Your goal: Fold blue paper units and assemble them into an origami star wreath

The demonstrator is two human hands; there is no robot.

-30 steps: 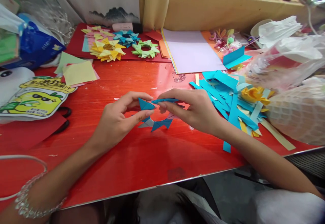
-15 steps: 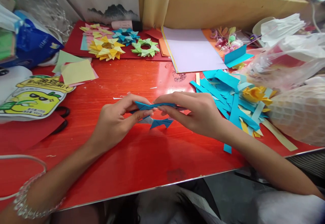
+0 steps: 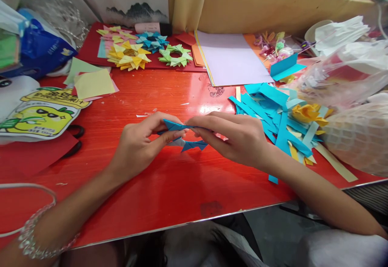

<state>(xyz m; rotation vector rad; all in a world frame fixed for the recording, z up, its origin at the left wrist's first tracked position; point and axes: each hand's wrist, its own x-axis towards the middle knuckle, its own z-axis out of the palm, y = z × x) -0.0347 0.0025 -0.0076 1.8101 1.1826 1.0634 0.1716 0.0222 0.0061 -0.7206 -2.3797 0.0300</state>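
- Grip of the left hand (image 3: pixel 136 146): thumb and forefinger pinched narrow on one end of a folded blue paper piece (image 3: pixel 174 126).
- Grip of the right hand (image 3: pixel 239 137): fingertips closed on the other end of the same piece, so the two hands meet tip to tip.
- That piece is held just above the red worktop (image 3: pixel 169 186), nearer the person than the lilac sheet (image 3: pixel 233 57) and a little to its left.
- Under the hands, a small cluster of joined blue folded units (image 3: pixel 194 145) lies flat on the worktop, also nearer than the lilac sheet.
- A pile of blue strips (image 3: pixel 273 113) sits just on the near right of the lilac sheet, with a yellow paper flower (image 3: pixel 307 112) on its right side.
- Left of the lilac sheet lie three finished paper rings: a green ring (image 3: pixel 176 55) closest, then a blue ring (image 3: pixel 151 40) and a yellow ring (image 3: pixel 130 55).
- Farther left and nearer than the lilac sheet are pale square sheets (image 3: pixel 93 83) and a printed lemon bag (image 3: pixel 39 113).
- A beaded bracelet (image 3: pixel 33 238) circles the left wrist.
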